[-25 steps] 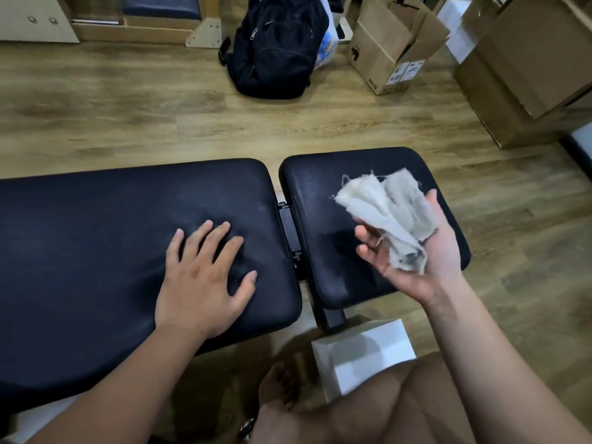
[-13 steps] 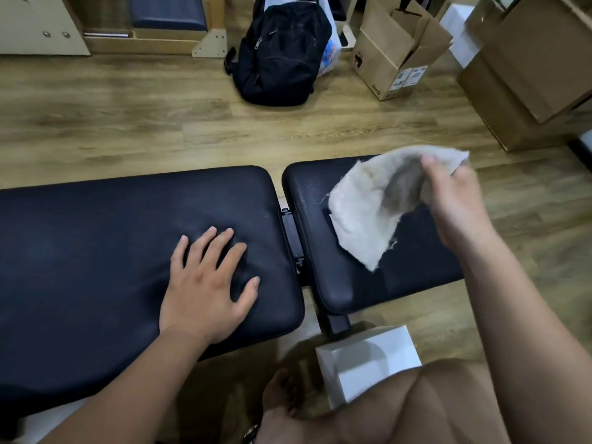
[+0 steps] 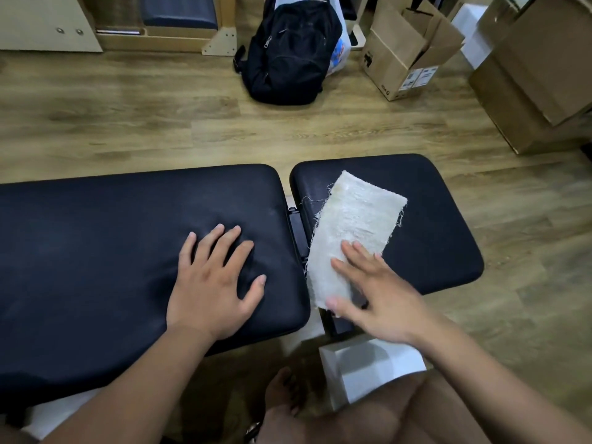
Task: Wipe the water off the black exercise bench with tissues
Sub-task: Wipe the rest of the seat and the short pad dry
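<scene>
The black exercise bench has a long left pad (image 3: 96, 251) and a shorter right pad (image 3: 432, 225), with a narrow gap between them. A whitish, frayed tissue cloth (image 3: 352, 225) lies spread flat on the left half of the right pad. My right hand (image 3: 378, 293) rests on the cloth's near end with fingers straight and spread. My left hand (image 3: 214, 283) lies flat, palm down, on the left pad close to the gap. No water drops are plain to see on the pads.
A white box (image 3: 371, 370) sits on the wooden floor just under the bench's near edge, beside my bare knee and foot. Beyond the bench lie a black backpack (image 3: 288, 49) and an open cardboard box (image 3: 407, 49). Bigger cartons (image 3: 538, 68) stand at the right.
The cloth was bunched in my raised right palm, then held up unfolding; now it lies spread on the right pad under my flat right hand. My left hand stayed put.
</scene>
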`<state>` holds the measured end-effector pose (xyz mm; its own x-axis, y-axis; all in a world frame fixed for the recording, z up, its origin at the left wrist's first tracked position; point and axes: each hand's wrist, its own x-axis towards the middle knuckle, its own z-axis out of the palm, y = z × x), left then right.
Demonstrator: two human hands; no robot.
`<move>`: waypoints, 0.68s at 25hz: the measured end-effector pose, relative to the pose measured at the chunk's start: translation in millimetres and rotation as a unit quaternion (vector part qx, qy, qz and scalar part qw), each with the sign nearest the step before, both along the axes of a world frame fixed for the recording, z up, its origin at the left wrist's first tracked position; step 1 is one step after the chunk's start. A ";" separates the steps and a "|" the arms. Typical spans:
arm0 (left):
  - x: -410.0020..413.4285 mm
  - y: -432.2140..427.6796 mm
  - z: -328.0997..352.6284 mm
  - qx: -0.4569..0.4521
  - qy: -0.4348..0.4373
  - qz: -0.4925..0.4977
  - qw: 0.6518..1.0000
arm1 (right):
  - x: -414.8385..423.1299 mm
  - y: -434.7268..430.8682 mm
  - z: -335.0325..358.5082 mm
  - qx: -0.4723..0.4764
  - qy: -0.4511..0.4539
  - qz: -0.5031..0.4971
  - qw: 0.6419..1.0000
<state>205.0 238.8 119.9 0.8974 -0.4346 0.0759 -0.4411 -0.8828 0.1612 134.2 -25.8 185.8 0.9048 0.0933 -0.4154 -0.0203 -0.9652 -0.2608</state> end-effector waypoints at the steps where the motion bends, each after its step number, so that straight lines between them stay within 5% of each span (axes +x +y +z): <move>1: 0.0 0.2 -0.1 0.002 0.000 0.000 1.000 | 9.1 3.0 6.9 0.035 -0.021 -0.060 0.997; 5: -0.5 1.3 -0.6 -0.005 -0.003 0.000 1.000 | 64.6 24.2 -10.5 -0.018 -0.083 -0.212 0.974; 9: 0.6 0.5 -2.1 -0.016 -0.009 0.004 1.000 | 114.8 10.1 -56.8 -0.141 -0.084 -0.217 0.962; 17: -0.2 1.3 2.8 -0.006 0.002 -0.001 1.000 | 152.7 14.9 -51.8 -0.115 -0.085 -0.191 0.971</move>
<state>204.8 240.1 122.8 0.8972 -0.4349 0.0771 -0.4416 -0.8804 0.1727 286.9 -10.9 134.0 0.9125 -0.3409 -0.2262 -0.3642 -0.9287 -0.0695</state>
